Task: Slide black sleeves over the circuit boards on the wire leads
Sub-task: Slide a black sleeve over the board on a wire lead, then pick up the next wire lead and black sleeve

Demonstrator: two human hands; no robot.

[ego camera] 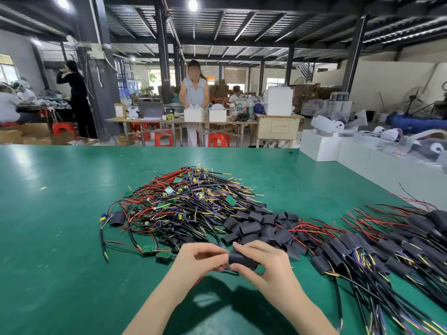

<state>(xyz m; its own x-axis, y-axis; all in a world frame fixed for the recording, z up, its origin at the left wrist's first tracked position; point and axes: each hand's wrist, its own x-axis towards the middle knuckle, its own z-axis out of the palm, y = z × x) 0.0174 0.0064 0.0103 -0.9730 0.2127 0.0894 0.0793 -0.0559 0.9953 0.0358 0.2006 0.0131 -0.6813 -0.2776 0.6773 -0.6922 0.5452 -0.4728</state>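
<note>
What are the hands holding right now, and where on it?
The right hand pinches a black sleeve around its middle. The left hand pinches something at the sleeve's left end; its fingers hide it, probably the wire lead.

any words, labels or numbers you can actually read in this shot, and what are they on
None can be read for certain.
Framed label on the beige cabinet: faint characters, too blurred to read.
Sticker on the small cardboard box on the far table: too small to read.
Label on the green bottle: too small to read.
Red-printed sheet on the white boxes: blurred.
Green circuit boards in the wire pile: any markings are too small.
</note>
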